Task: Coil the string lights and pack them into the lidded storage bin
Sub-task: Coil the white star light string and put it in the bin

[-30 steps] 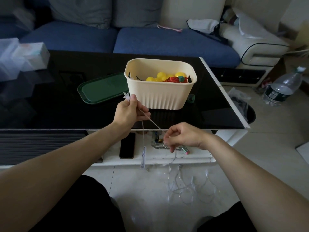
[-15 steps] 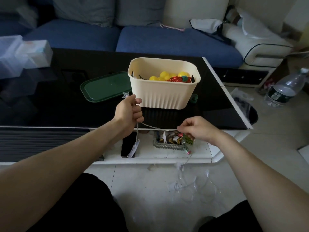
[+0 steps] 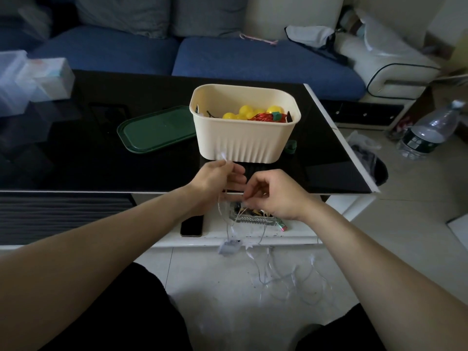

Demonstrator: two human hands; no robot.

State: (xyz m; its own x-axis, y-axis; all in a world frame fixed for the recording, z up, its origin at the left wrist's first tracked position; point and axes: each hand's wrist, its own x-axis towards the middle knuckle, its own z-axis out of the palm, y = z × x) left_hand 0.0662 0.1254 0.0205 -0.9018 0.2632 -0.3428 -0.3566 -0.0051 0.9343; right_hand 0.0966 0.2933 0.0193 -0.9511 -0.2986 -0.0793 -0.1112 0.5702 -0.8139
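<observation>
A cream ribbed storage bin (image 3: 243, 145) stands on the black glass table (image 3: 76, 160) with yellow balls and a red item inside. Its green lid (image 3: 157, 129) lies flat to its left. My left hand (image 3: 215, 181) pinches a thin clear string of lights (image 3: 278, 277) just in front of the bin, a star-shaped bulb sticking up from its fingers. My right hand (image 3: 273, 196) pinches the same wire right beside it. Loops and a small grey battery box (image 3: 229, 247) hang down from my hands, and the rest lies tangled on the floor.
A phone (image 3: 192, 225) and a glass tray of small items (image 3: 253, 216) lie on the table's lower white shelf. Clear boxes (image 3: 33, 82) stand at the table's far left. A water bottle (image 3: 428, 133) stands on the floor at right. A blue sofa runs behind.
My right hand has moved left and now meets my left hand, bringing a length of wire with it. The hanging battery box has dropped lower, below the shelf edge.
</observation>
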